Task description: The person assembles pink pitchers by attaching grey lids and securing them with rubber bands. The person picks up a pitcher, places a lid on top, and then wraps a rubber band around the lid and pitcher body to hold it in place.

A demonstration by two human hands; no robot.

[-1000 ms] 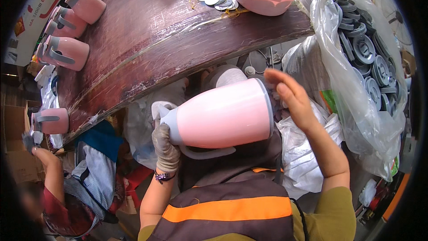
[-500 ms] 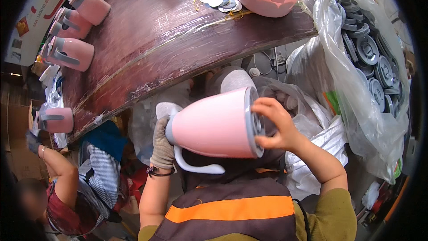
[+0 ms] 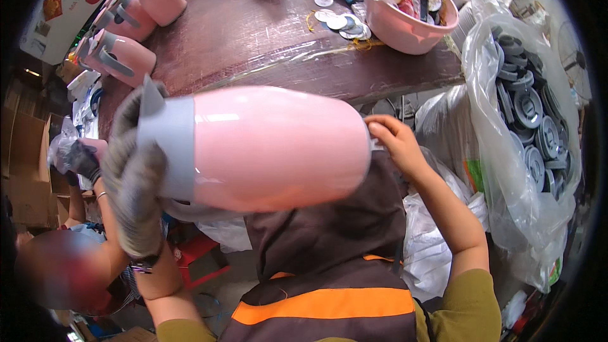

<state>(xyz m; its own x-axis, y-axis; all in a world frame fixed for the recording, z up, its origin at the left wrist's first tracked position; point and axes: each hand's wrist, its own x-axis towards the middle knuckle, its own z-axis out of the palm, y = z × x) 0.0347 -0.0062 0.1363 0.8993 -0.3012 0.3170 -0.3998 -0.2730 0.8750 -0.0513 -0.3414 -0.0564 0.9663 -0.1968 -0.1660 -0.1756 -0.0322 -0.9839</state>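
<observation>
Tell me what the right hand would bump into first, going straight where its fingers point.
The right hand would likely meet the base of the pink jug first. They look very close or touching, though depth is unclear here.

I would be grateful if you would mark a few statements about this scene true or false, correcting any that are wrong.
1. The left hand is gloved and grips the large pink jug at its grey collar. True.
2. The large pink jug is held upright. False: it is held roughly on its side.
3. The right hand is bare and is at the jug's end opposite the collar. True.
4. The pink basin stands on the floor. False: it stands on the table.
5. The clear plastic bag holds grey round pieces. True.
</observation>
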